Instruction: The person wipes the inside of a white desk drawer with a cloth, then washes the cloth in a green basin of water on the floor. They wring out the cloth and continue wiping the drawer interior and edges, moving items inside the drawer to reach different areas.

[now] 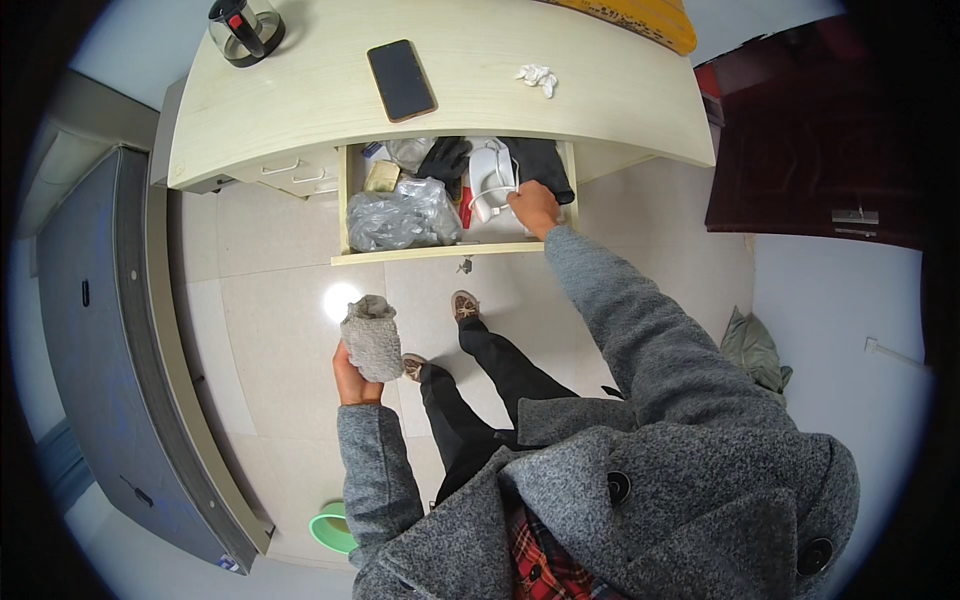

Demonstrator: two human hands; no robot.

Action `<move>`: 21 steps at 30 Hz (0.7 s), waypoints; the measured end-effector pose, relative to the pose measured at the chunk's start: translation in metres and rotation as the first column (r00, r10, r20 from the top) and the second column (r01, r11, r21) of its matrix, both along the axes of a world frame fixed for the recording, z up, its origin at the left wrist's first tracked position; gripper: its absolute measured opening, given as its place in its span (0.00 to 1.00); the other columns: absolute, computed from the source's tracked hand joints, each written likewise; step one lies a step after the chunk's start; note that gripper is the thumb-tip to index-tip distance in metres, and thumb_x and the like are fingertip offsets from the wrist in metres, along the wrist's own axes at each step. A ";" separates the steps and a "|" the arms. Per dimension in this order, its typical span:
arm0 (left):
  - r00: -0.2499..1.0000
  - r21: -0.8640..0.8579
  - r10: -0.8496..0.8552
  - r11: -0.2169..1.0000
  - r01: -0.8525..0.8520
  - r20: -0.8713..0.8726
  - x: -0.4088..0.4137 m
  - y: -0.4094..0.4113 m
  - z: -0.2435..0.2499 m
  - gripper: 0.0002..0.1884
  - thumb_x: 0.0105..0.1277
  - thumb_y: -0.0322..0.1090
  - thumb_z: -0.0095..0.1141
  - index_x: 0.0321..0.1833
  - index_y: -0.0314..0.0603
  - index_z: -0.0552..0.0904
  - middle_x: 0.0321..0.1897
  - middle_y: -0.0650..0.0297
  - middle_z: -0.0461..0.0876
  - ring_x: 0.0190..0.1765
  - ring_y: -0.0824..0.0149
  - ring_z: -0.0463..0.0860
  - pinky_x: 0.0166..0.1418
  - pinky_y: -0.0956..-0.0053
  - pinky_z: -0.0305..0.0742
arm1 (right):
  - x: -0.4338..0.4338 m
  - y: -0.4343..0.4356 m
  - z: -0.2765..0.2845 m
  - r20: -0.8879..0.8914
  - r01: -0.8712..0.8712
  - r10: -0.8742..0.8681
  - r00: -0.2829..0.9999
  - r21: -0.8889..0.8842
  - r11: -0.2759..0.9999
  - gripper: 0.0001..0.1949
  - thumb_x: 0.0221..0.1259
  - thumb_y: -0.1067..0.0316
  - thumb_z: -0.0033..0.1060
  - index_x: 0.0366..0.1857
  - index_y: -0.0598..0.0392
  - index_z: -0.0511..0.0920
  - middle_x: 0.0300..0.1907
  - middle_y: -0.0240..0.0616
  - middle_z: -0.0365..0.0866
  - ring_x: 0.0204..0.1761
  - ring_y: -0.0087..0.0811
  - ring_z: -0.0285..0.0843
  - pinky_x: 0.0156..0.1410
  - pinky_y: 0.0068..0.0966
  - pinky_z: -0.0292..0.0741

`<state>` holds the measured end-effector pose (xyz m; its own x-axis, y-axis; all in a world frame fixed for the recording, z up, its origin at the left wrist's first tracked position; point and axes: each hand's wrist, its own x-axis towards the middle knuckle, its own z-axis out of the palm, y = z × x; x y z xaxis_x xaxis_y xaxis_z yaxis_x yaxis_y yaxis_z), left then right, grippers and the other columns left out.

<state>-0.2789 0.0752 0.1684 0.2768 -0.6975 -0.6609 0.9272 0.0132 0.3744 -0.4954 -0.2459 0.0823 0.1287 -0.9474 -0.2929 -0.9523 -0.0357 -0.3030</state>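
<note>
My left hand [355, 379] holds a rolled grey-beige cloth [371, 339] upright in front of the drawer. My right hand [535, 209] reaches into the open desk drawer [442, 253], its fingers at a white cable [480, 196] beside a white plastic device [491, 174]. A black cloth item [541, 166] lies right of the device, partly behind the hand. Left of it are a black glove [445, 159], a clear plastic bag [401, 219] and a small yellowish packet [382, 176]. Whether the right fingers grip the cable is hard to tell.
On the desktop [300, 105] are a smartphone [401, 80], crumpled white tissue [538, 78], a glass kettle [245, 34] and a yellow package [637, 21]. A key [465, 265] hangs at the drawer front. A mattress [112, 330] stands left; a green basin [330, 527] sits on the floor.
</note>
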 end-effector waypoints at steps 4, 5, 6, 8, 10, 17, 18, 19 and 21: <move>1.000 -0.002 0.013 1.000 -0.013 0.002 -0.002 -0.008 0.003 0.19 0.70 0.40 0.42 0.58 0.37 0.75 0.49 0.56 0.81 0.49 0.59 0.81 0.53 0.65 0.78 | -0.038 -0.028 -0.007 0.502 -0.008 -0.205 0.840 0.390 0.921 0.14 0.55 0.60 0.63 0.18 0.58 0.76 0.15 0.30 0.71 0.14 0.22 0.62 0.18 0.24 0.60; 1.000 0.004 0.024 1.000 -0.024 0.008 -0.001 -0.005 0.003 0.19 0.70 0.40 0.42 0.58 0.37 0.75 0.49 0.56 0.81 0.49 0.59 0.81 0.53 0.65 0.78 | -0.037 -0.030 0.002 0.546 -0.036 -0.286 0.787 0.504 0.863 0.14 0.57 0.61 0.62 0.18 0.56 0.74 0.15 0.28 0.68 0.13 0.20 0.58 0.17 0.22 0.56; 1.000 -0.003 0.020 1.000 -0.020 0.009 -0.001 -0.005 0.002 0.19 0.70 0.40 0.42 0.58 0.37 0.75 0.49 0.56 0.81 0.49 0.59 0.82 0.53 0.65 0.78 | -0.042 -0.035 0.013 0.571 -0.064 -0.372 0.732 0.601 0.796 0.13 0.59 0.62 0.61 0.18 0.54 0.72 0.15 0.26 0.65 0.13 0.17 0.55 0.16 0.20 0.52; 1.000 -0.013 0.010 1.000 -0.010 0.014 -0.001 -0.004 0.001 0.19 0.70 0.40 0.42 0.58 0.37 0.75 0.49 0.56 0.81 0.49 0.59 0.82 0.53 0.66 0.78 | -0.047 -0.037 0.026 0.579 -0.111 -0.486 0.655 0.710 0.696 0.14 0.63 0.65 0.56 0.19 0.49 0.68 0.14 0.22 0.60 0.12 0.12 0.48 0.15 0.16 0.44; 1.000 -0.015 0.002 1.000 -0.002 0.005 -0.002 -0.007 0.000 0.19 0.70 0.39 0.42 0.58 0.37 0.75 0.50 0.56 0.81 0.49 0.59 0.82 0.53 0.66 0.78 | -0.059 -0.043 0.025 0.584 -0.154 -0.520 0.624 0.743 0.651 0.14 0.63 0.65 0.56 0.18 0.49 0.68 0.14 0.22 0.61 0.12 0.13 0.49 0.15 0.16 0.45; 1.000 -0.013 -0.002 1.000 0.002 -0.001 0.001 -0.003 -0.004 0.19 0.70 0.39 0.42 0.57 0.36 0.76 0.49 0.56 0.81 0.50 0.59 0.82 0.53 0.65 0.78 | -0.074 -0.049 0.018 0.609 -0.093 -0.465 0.642 0.664 0.742 0.11 0.61 0.65 0.58 0.21 0.53 0.71 0.16 0.24 0.63 0.12 0.14 0.50 0.15 0.17 0.45; 1.000 -0.008 0.011 1.000 -0.011 -0.002 0.001 -0.003 -0.005 0.19 0.70 0.40 0.42 0.57 0.36 0.76 0.49 0.56 0.81 0.50 0.59 0.82 0.54 0.65 0.78 | -0.072 -0.049 0.018 0.613 -0.085 -0.399 0.682 0.608 0.789 0.12 0.61 0.64 0.58 0.21 0.54 0.72 0.16 0.26 0.65 0.13 0.16 0.53 0.17 0.19 0.48; 1.000 -0.004 0.024 1.000 -0.024 -0.003 0.002 -0.002 -0.005 0.19 0.70 0.40 0.42 0.57 0.36 0.76 0.49 0.56 0.81 0.50 0.59 0.82 0.54 0.65 0.78 | -0.071 -0.048 0.017 0.609 -0.081 -0.333 0.720 0.549 0.832 0.12 0.60 0.63 0.59 0.20 0.56 0.73 0.16 0.27 0.67 0.14 0.17 0.56 0.18 0.21 0.52; 0.999 0.019 0.045 0.999 -0.045 -0.012 0.002 -0.001 -0.005 0.19 0.70 0.40 0.41 0.57 0.36 0.75 0.49 0.55 0.81 0.49 0.59 0.82 0.52 0.65 0.78 | -0.068 -0.046 0.014 0.582 -0.081 -0.201 0.788 0.422 0.903 0.14 0.59 0.62 0.60 0.19 0.58 0.75 0.16 0.29 0.70 0.16 0.21 0.63 0.21 0.25 0.59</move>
